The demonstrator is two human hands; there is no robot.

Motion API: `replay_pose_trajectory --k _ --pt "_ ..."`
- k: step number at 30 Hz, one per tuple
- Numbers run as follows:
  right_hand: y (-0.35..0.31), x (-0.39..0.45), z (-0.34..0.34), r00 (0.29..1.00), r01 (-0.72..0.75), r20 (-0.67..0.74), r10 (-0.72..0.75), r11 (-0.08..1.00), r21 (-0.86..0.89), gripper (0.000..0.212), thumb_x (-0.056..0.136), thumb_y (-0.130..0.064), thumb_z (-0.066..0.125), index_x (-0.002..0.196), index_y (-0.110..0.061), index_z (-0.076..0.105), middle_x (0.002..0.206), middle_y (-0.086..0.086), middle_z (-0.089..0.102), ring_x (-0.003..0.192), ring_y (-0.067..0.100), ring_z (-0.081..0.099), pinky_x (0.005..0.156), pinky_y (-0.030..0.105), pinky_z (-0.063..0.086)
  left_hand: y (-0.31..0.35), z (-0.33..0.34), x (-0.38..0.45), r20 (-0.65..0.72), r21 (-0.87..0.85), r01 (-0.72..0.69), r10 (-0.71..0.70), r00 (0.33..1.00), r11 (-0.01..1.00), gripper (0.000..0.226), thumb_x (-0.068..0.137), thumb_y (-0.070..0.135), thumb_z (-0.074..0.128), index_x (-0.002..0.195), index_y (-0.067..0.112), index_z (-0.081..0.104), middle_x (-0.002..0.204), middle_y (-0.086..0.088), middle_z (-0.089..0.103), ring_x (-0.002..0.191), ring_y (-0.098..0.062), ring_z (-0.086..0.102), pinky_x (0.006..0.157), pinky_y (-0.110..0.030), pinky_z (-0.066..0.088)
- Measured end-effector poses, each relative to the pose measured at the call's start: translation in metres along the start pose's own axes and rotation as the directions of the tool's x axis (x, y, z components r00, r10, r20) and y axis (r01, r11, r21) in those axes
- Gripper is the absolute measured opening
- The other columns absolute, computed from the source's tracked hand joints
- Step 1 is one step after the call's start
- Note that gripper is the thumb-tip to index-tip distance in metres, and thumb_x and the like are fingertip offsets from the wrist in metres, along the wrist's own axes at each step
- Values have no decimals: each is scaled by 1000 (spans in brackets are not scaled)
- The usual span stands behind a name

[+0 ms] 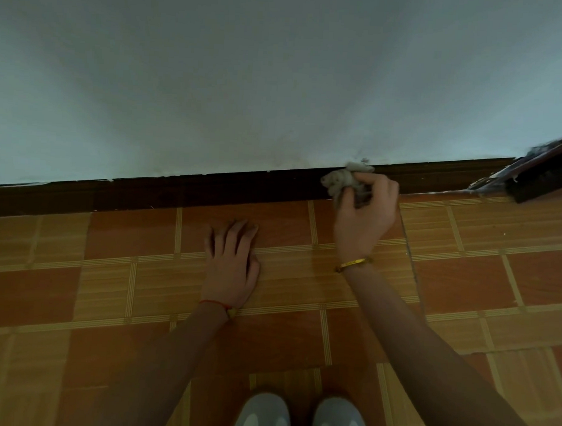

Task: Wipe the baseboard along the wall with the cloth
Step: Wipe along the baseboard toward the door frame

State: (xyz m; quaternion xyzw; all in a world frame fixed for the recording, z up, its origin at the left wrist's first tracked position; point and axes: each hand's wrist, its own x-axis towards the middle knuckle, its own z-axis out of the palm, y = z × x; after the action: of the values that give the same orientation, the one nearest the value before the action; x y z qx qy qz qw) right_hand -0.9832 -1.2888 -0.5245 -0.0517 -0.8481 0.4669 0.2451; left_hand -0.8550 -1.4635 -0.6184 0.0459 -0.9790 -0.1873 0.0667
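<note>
Tiled floor (463,285), right hand (366,216) gripping cloth (342,181) against baseboard (210,190)

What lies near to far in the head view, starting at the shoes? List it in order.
Shoes → tiled floor → left hand flat on it → right hand gripping the cloth → baseboard → wall.

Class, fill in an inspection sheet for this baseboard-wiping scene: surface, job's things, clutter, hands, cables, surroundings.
Surface: floor of orange and tan patterned tiles.
Job's things: crumpled grey cloth held against the dark brown baseboard.
Clutter: nothing seen.
Hands: right hand grips the cloth, gold bracelet on its wrist; left hand rests flat on the floor, red string at its wrist.
Cables: nothing seen.
Surroundings: pale wall; dark wooden frame at right, paint-smeared; grey shoes at the bottom edge.
</note>
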Motion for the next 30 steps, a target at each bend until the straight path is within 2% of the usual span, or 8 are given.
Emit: replay_pose_trajectory --k 6,10,14,16,19,23,27,30 --pt "0 -7 9 1000 21 4 -21 1000 12 19 75 12 63 89 -1 58 98 11 53 86 0 47 71 3 39 0 0 0 -9 7 -1 1 1000 1000 49 93 24 45 139 12 52 144 -11 48 137 -33 40 119 -63 16" --pt "-4 -24 25 982 97 163 -95 995 -8 21 74 10 67 88 -3 59 99 8 52 88 9 51 72 7 42 0 0 1 -9 21 1 0 1000 1000 49 92 23 46 140 12 52 144 -11 48 137 -34 41 118 -64 18" --pt "-8 -36 38 936 176 310 -166 984 -4 23 73 8 68 92 -3 60 99 6 51 88 19 56 71 22 49 1 0 1 -21 21 -6 6 1000 1000 49 91 22 48 139 12 53 144 -11 49 137 -33 41 118 -64 18" --pt "-7 -35 38 941 161 301 -157 987 13 22 74 8 69 91 -4 60 100 7 52 86 18 56 71 19 49 0 0 0 -25 20 -5 6 1000 1000 49 91 22 48 139 12 53 144 -11 49 136 -33 41 118 -63 19" --pt "-2 -27 28 979 74 191 -72 997 -4 21 74 7 70 90 -4 61 99 8 54 82 8 51 70 2 39 0 0 0 -13 20 -4 4 1000 1000 49 92 23 47 140 13 52 144 -11 48 137 -32 41 118 -63 18" --pt "-7 -16 17 995 62 73 -65 997 39 19 74 8 68 89 -2 62 98 10 55 86 4 49 72 2 40 0 0 0 -11 21 -3 3 1000 1000 50 92 23 49 140 12 52 145 -11 48 137 -33 41 118 -64 19" --pt "-36 -28 30 970 141 180 -163 981 133 18 75 6 68 90 -3 63 99 8 55 87 10 54 70 14 47 1 0 0 -7 31 2 -2 1000 1000 50 92 24 48 141 13 51 146 -11 47 135 -35 43 118 -63 18" --pt "-49 -35 39 937 185 264 -228 966 178 18 76 8 67 90 -3 64 99 7 54 84 13 56 70 13 46 0 0 0 -5 34 3 -3 1000 999 50 93 25 45 141 13 51 145 -12 48 134 -36 44 118 -64 20"
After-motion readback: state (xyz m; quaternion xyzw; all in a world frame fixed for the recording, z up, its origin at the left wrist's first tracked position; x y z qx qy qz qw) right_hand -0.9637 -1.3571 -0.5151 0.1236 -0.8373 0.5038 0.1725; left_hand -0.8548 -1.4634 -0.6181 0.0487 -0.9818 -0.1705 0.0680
